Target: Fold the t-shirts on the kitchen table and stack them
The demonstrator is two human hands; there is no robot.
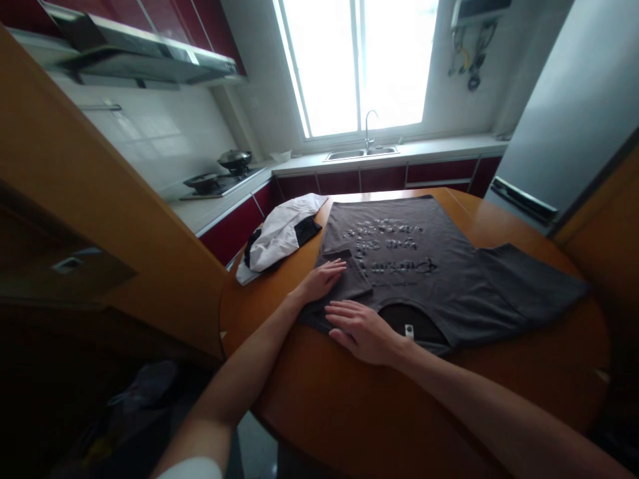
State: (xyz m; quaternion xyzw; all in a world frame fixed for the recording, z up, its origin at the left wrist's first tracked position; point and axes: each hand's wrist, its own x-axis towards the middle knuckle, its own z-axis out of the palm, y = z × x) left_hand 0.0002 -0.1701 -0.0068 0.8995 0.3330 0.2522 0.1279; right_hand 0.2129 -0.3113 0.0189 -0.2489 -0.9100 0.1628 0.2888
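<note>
Two bare hands on the gray shirt [449, 266], which lies print-up on the wooden table [319, 386], front and center. Left hand [322, 279]: palm down, open flat, fingers close together, on the folded-in sleeve [352, 283]. Right hand [367, 331]: palm down, open, thumb apart, at the shoulder area beside the neckline. Neither grips anything.

Shirt orientation: neckline nearest the person, hem toward the window [359, 66]; long axis runs near to far, far end leaning slightly left. The other sleeve [534, 283] sticks out to the right. White tag [409, 331] inside the collar.

White-and-black garment [282, 233], crumpled, on the table's left side, near the shirt.

Containers: lidded pan [234, 159] on the stove, contents hidden; second pan [202, 183] beside it, contents can't tell. Pale bowl [280, 156] on the counter, contents unclear. Double sink [362, 154] under the window, inside not readable.
</note>
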